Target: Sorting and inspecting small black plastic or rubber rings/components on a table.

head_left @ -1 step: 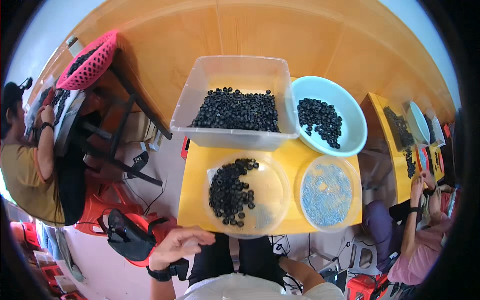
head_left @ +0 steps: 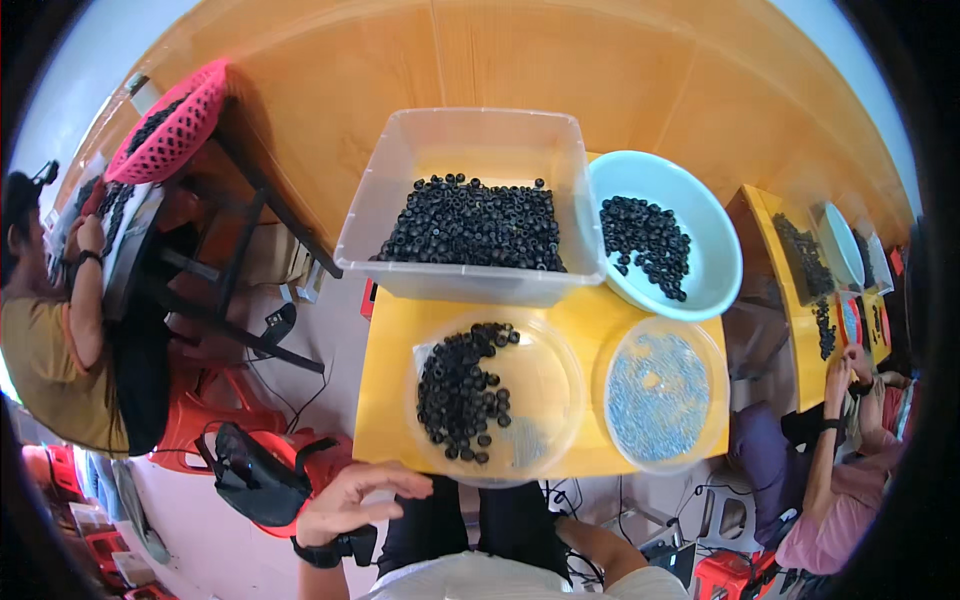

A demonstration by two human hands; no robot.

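Note:
My left hand (head_left: 355, 503) is held palm inward over my left thigh, just short of the table's front edge. Its fingers stretch out with the thumb apart, and nothing is in them. Only the forearm (head_left: 605, 548) of my right arm shows, beside my right thigh; the hand itself is hidden. Nearest my left hand is a round clear tray (head_left: 555, 350), with a heap of small black ring-shaped pieces (head_left: 455, 395) on its left side and a few thin pale pins (head_left: 522, 440) at its front. To its right, an oval clear tray (head_left: 712, 350) holds many thin blue-silver pins (head_left: 658, 395).
Behind the trays on the yellow table (head_left: 385, 350) stand a large clear bin (head_left: 470, 285) and a light-blue basin (head_left: 715, 285), both holding black pieces. A red stool (head_left: 265, 525) carries a black bag (head_left: 262, 475). People work at tables on both sides.
The whole view has shifted very slightly. My left hand keeps its pose, and the trays and pieces look unchanged.

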